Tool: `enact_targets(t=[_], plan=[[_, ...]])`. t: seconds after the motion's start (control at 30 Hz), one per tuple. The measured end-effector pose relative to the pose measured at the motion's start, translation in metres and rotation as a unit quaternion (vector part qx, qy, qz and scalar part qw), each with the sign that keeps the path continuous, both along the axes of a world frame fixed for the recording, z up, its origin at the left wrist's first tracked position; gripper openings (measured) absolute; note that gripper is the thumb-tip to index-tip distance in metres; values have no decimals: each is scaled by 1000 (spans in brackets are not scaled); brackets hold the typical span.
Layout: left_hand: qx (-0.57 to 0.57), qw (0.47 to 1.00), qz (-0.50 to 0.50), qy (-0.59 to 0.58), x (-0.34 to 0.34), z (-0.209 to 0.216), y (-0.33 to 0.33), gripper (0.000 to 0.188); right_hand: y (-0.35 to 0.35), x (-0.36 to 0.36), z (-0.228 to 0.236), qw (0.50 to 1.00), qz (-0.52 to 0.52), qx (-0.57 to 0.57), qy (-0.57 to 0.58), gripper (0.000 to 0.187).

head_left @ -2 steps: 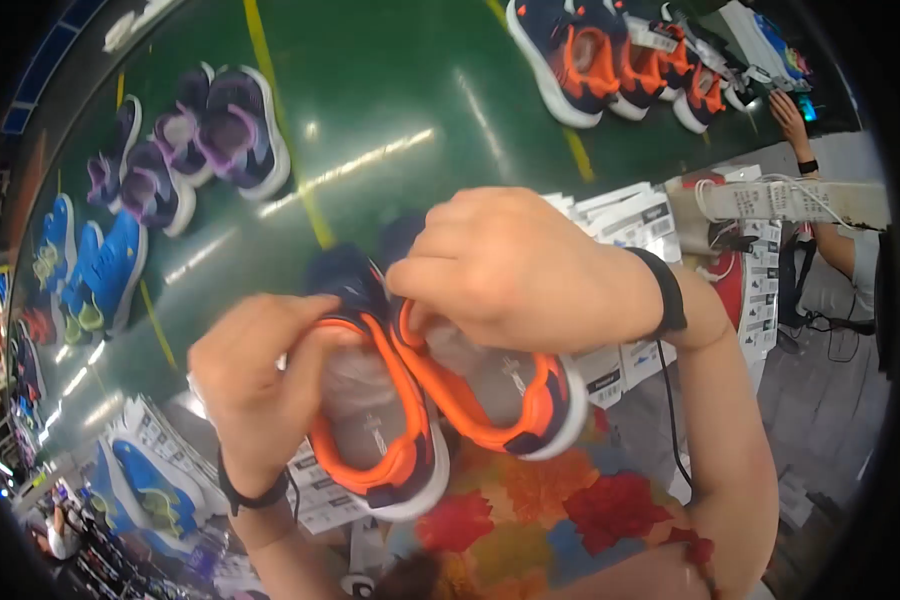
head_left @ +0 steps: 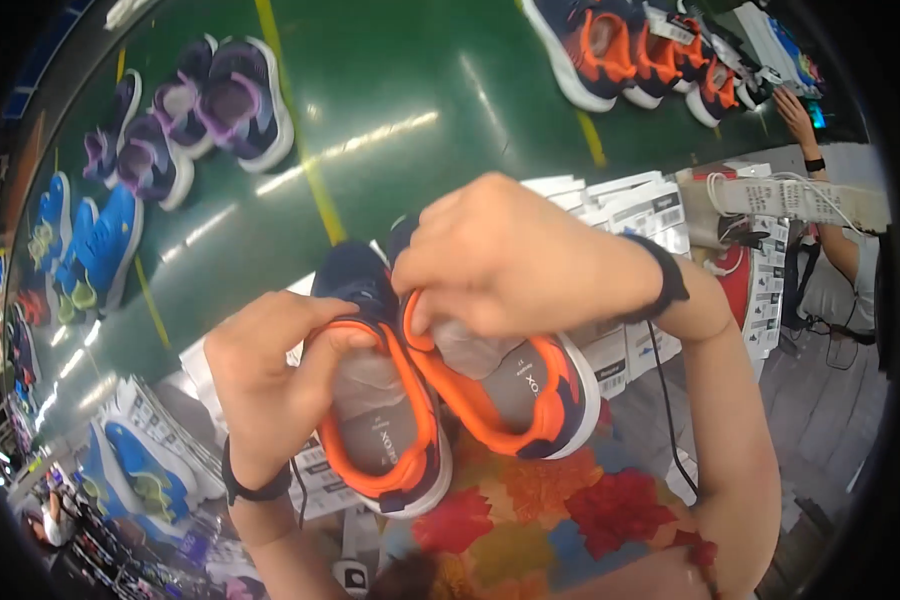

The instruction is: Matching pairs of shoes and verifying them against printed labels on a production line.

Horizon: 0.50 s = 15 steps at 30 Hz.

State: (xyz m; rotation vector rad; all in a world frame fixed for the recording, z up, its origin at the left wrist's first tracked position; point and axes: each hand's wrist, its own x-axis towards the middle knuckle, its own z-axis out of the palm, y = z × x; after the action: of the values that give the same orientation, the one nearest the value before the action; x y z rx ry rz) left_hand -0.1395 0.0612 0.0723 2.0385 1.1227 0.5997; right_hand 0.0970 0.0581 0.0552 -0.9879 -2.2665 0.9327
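Two navy sneakers with orange collars and white soles are side by side, heels toward me. My left hand (head_left: 270,365) pinches the front of the left sneaker's (head_left: 417,465) collar, thumb inside the opening and fingers outside. Across the tongue area of the right sneaker (head_left: 567,420), my right hand (head_left: 515,260) grips the collar, its fingertips partly hidden. Whitish crumpled paper (head_left: 368,378) sits toward the toe inside the left shoe, and similar paper (head_left: 462,350) shows in the right one. Grey insoles are visible in both. My right hand covers part of the right toe.
Beyond is a green work surface (head_left: 390,60) with yellow lines. Purple-trimmed sneakers (head_left: 245,105) and blue sneakers (head_left: 105,260) stand left; more orange-lined sneakers (head_left: 600,55) stand far right. Stacked printed label sheets (head_left: 640,205) lie beside my right wrist. Another person's hand (head_left: 793,115) is at far right.
The surroundings have shifted slightly upward in view. My left hand has moved a little right, and the sneakers sit slightly further right. Both hands keep their grip on the sneakers.
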Motion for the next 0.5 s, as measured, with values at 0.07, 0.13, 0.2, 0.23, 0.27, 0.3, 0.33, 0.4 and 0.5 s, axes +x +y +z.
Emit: enact_targets(t=[0.07,0.13,0.2,0.23,0.27,0.3,0.33,0.4,0.5], plan=[[-65,997,39,-15,-4,3,-8,10,5,-7,-1,986,-14,-148,71,13],[-113,992,46,-34,-7,-2,-6,10,8,-12,-11,943,-36,-306,123,18],[-170,982,61,-55,-10,-4,-5,9,11,-14,-1,917,-51,-382,104,18],[-211,973,73,-55,-12,-4,-4,9,10,-15,-3,908,-62,-403,97,18],[-218,970,73,-81,-14,-10,-5,10,9,-15,-6,906,-64,-407,96,18],[-254,960,82,-89,-16,-11,-4,10,9,-17,-11,909,-68,-401,94,19],[-277,952,86,-102,-18,-13,-4,10,8,-18,-15,912,-70,-394,93,19],[-302,942,88,-116,-19,-18,-1,9,9,-20,-15,905,-80,-408,90,20],[-323,932,108,-127,-18,-12,-1,8,9,-23,-5,898,-92,-422,82,21]])
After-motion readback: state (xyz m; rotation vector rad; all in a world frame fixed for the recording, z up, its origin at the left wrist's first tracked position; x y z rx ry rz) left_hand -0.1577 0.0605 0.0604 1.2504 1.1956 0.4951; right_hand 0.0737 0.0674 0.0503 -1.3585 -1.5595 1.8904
